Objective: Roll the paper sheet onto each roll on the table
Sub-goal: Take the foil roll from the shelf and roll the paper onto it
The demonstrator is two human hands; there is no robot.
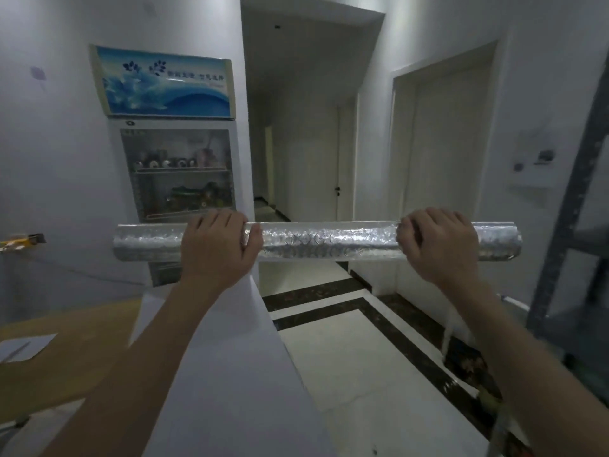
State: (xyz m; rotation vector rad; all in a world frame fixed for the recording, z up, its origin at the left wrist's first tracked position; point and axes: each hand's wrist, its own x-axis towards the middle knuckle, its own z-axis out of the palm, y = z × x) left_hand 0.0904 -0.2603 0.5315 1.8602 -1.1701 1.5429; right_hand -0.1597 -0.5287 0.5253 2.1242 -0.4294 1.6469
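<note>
A long silver embossed roll (pixel 329 240) is held level in the air in front of me. My left hand (pixel 217 249) grips it left of the middle, fingers curled over the top. My right hand (pixel 438 245) grips it nearer the right end in the same way. A white paper sheet (pixel 227 357) hangs down from the roll toward me, passing under my left forearm. Its right edge (pixel 448 328) shows as a thin strip below my right wrist.
A wooden table (pixel 66 351) lies at the lower left with a small white sheet (pixel 23 347) on it. A glass-door drinks fridge (pixel 178 173) stands ahead on the left. A hallway opens ahead and a grey metal shelf frame (pixel 573 206) stands at the right.
</note>
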